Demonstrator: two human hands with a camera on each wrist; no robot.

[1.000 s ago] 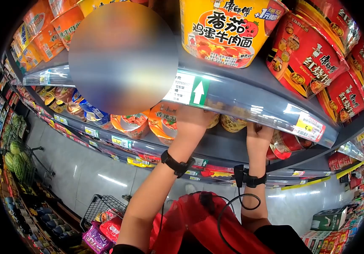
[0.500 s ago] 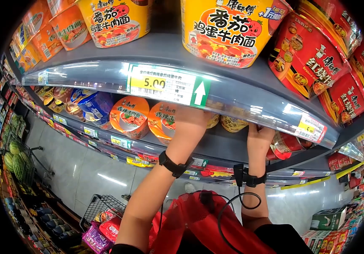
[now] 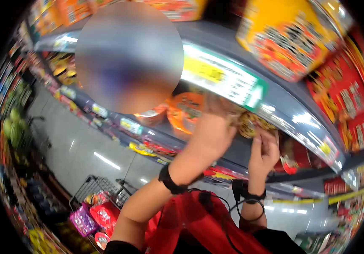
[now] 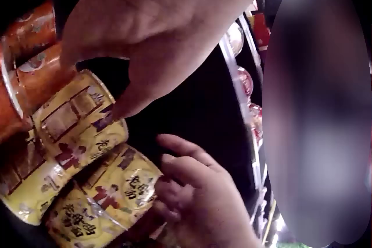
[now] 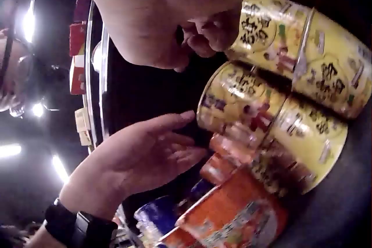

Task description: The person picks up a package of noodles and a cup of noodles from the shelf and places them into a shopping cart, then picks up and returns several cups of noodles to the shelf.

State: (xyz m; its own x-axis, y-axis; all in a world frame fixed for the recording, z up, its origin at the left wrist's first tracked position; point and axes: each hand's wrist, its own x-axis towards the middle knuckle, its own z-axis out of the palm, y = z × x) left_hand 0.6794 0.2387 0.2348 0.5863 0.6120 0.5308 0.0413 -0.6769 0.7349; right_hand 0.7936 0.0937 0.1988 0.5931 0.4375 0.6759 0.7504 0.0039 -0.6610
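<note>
Yellow noodle cups lie on their sides in stacked rows on the lower shelf. At the front end of one row is my left hand, its thumb by the cup's rim and its fairly straight fingers along the side. My right hand has loosely bent fingers beside the end of the neighbouring yellow row; whether they touch it is unclear. In the head view the price strip partly covers my left fingers.
Orange cups stand beside the yellow ones, and red cups lie right of my right hand. Above runs a shelf edge with a price label. A cart with packages stands at lower left.
The head view has tilted and shifted, showing more of both hands. My right hand now shows its thumb and bent fingers below the shelf edge, close to the yellow cups.
</note>
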